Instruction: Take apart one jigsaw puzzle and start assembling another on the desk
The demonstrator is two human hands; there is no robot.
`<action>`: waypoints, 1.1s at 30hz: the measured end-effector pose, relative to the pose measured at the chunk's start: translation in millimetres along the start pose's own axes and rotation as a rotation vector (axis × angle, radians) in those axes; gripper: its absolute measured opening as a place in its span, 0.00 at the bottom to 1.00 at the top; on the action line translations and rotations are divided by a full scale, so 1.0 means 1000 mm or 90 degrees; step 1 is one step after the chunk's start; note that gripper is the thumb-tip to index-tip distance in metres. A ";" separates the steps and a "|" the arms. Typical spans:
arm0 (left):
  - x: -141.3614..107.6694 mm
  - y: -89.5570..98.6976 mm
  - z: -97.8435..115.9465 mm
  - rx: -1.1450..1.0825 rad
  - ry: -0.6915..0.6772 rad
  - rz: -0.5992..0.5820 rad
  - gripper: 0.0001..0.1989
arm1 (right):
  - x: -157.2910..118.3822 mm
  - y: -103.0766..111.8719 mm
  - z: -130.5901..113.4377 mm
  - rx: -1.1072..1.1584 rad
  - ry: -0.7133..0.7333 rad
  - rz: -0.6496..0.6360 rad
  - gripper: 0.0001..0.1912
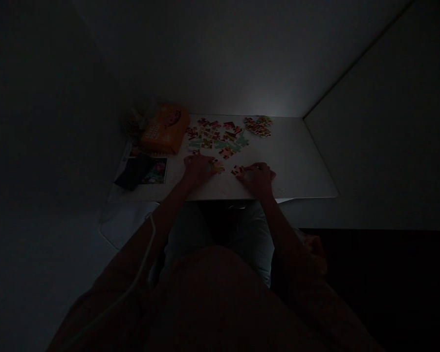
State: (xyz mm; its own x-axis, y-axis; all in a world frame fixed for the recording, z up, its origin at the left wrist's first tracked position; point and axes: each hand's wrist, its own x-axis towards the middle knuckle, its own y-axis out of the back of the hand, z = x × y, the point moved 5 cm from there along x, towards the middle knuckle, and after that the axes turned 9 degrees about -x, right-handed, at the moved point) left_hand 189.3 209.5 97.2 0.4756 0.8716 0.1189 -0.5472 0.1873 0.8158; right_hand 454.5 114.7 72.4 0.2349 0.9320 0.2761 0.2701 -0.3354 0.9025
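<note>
In dim light, my left hand (198,169) is closed at the front of the white table, its fingertips on a yellowish jigsaw puzzle piece (217,167). To the right, my right hand (258,179) has its thumb and fingers closed on a dark-patterned puzzle piece (238,171). A small gap separates the two pieces. Beyond my hands lies a spread of loose puzzle pieces (220,137), reddish, yellow and pale green. A reddish edge (273,174) shows beside my right hand; I cannot make out what it belongs to.
An orange box (165,132) stands at the back left, beside a clear plastic bag (135,121). In front lie a dark object (136,171) and a flower picture (157,172). Joined pieces (257,127) lie at the back. A white cable (146,249) crosses my left arm. Walls border the table (300,161).
</note>
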 end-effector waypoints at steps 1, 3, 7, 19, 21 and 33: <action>-0.003 0.000 0.000 0.002 -0.004 0.000 0.23 | 0.001 0.000 0.000 0.007 0.004 -0.001 0.20; -0.009 0.000 -0.001 0.012 -0.026 -0.001 0.23 | 0.002 -0.001 0.001 0.018 0.010 -0.001 0.19; -0.023 0.002 -0.006 0.029 -0.069 -0.009 0.25 | 0.002 -0.002 0.002 0.021 0.029 0.000 0.20; -0.072 0.031 -0.041 -0.026 0.006 0.050 0.19 | -0.002 0.008 -0.003 0.076 0.055 0.015 0.19; -0.075 0.035 -0.045 -0.037 0.012 0.052 0.19 | -0.002 0.009 -0.003 0.074 0.065 0.025 0.18; -0.079 0.030 -0.053 -0.103 -0.042 0.112 0.18 | -0.004 0.005 0.003 0.076 0.090 0.055 0.20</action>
State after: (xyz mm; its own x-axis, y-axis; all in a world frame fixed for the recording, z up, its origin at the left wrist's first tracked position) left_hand 99.1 170.1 82.5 0.4043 0.8669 0.2916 -0.7261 0.1104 0.6786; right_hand 457.3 108.7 74.8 0.1316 0.9059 0.4025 0.3659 -0.4218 0.8296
